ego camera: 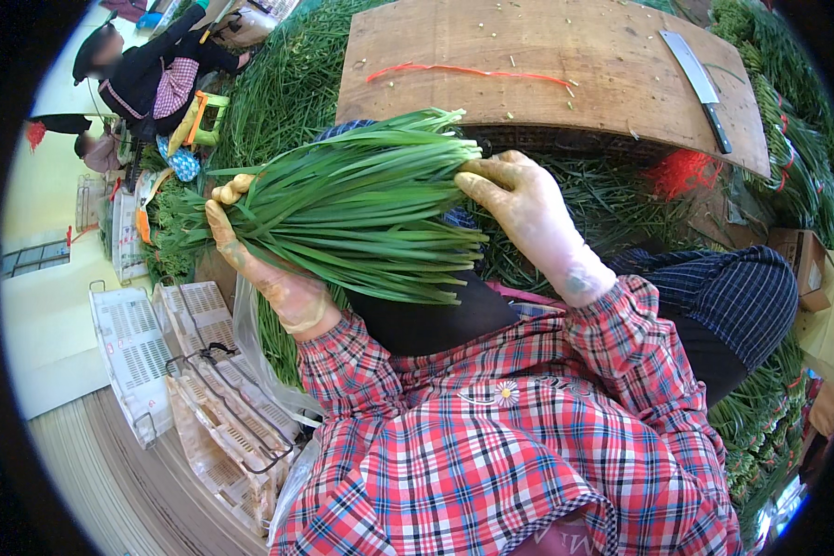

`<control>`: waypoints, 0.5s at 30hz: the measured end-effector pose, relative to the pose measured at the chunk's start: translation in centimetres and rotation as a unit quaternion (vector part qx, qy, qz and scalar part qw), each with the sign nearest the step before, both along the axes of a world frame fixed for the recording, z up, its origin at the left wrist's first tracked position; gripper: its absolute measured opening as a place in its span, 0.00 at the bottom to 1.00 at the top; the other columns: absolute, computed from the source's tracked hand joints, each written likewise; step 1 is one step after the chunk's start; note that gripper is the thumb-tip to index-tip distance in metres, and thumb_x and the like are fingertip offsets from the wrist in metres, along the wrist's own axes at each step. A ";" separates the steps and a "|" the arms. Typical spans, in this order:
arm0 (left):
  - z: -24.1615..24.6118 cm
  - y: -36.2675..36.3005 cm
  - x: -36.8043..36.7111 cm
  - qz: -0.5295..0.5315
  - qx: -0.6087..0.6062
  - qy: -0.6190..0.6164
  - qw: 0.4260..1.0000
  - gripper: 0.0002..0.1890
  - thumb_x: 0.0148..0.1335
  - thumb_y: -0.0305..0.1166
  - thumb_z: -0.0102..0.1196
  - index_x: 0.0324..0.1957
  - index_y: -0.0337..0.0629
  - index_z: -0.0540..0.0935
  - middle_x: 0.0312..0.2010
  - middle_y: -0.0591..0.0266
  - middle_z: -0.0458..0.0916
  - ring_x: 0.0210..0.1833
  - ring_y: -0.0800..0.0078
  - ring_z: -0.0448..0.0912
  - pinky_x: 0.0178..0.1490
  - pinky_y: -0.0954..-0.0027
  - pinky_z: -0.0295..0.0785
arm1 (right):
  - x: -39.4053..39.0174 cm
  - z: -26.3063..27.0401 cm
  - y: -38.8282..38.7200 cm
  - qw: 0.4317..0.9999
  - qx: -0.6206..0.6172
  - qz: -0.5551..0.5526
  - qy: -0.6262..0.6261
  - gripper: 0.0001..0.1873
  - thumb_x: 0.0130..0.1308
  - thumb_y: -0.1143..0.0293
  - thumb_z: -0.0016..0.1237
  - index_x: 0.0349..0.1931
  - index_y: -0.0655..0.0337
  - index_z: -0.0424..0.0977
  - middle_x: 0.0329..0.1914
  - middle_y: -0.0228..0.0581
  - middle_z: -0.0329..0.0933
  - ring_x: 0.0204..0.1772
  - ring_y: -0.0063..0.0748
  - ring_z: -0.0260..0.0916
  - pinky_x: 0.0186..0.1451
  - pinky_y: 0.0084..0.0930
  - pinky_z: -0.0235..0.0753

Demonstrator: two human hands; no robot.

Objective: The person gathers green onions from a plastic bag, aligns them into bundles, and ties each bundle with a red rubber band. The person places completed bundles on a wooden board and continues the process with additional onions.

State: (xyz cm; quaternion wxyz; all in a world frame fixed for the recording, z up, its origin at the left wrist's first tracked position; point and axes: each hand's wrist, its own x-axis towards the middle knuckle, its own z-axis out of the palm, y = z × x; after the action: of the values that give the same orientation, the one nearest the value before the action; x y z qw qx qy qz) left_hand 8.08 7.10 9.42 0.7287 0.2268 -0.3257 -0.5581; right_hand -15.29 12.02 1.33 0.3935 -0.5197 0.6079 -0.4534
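Observation:
A loose bundle of green garlic chives (361,201) lies fanned out over my lap, its pale cut ends to the right and its tops to the left. My left hand (250,257), in a stained thin glove, is closed around the leafy side of the bundle. At the pale ends is my right hand (528,201), also gloved, thumb and fingertips touching or pinching the upper stems; whether they grip one is not clear. Beyond the bundle stands a wooden board (459,104) bearing a red plastic tie strip (472,69) and a cleaver (695,76) with a black handle.
White plastic crates (132,347) stand at the lower left. Heaps of chives (278,90) surround the board, with tied bundles (785,146) at the right. Red ties (684,174) hang below the board's edge. A co-worker (146,83) sits at the upper left near a green stool (210,119).

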 end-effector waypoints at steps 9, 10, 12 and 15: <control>0.0 0.0 -0.1 0.036 0.005 0.021 0.999 0.16 0.77 0.44 0.51 0.53 0.43 0.75 0.49 0.68 0.73 0.57 0.75 0.72 0.71 0.66 0.67 | 1.5 -0.4 -1.7 0.963 -0.079 -0.038 0.254 0.27 0.52 0.57 0.69 0.53 0.57 0.84 0.51 0.43 0.81 0.56 0.48 0.75 0.56 0.39 0.77; -0.1 0.1 -0.1 0.041 0.000 0.007 0.999 0.15 0.77 0.44 0.51 0.53 0.43 0.75 0.49 0.68 0.73 0.57 0.75 0.72 0.71 0.65 0.67 | 1.5 -0.4 -1.8 0.958 -0.093 -0.036 0.269 0.27 0.52 0.58 0.69 0.53 0.57 0.83 0.51 0.44 0.81 0.56 0.49 0.76 0.57 0.39 0.77; -0.3 0.1 -0.2 0.041 -0.019 -0.027 0.999 0.15 0.77 0.44 0.51 0.52 0.44 0.75 0.49 0.68 0.74 0.57 0.75 0.73 0.71 0.65 0.67 | 1.4 -0.4 -2.0 0.939 -0.161 -0.050 0.299 0.27 0.53 0.60 0.69 0.53 0.58 0.83 0.50 0.45 0.81 0.57 0.49 0.76 0.58 0.39 0.77; -0.5 0.1 -0.1 0.033 -0.020 -0.011 0.999 0.13 0.77 0.44 0.51 0.51 0.46 0.76 0.48 0.69 0.75 0.57 0.74 0.73 0.71 0.64 0.68 | 0.7 0.0 -2.1 0.988 -0.072 0.039 0.133 0.27 0.54 0.64 0.68 0.55 0.62 0.81 0.50 0.49 0.82 0.57 0.50 0.78 0.60 0.38 0.77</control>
State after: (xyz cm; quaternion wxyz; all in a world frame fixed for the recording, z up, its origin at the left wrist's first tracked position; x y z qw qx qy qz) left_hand 8.00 7.20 8.90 0.7475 0.2287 -0.3376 -0.5244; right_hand -14.57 9.87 1.29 0.2885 -0.6258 0.5996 -0.4070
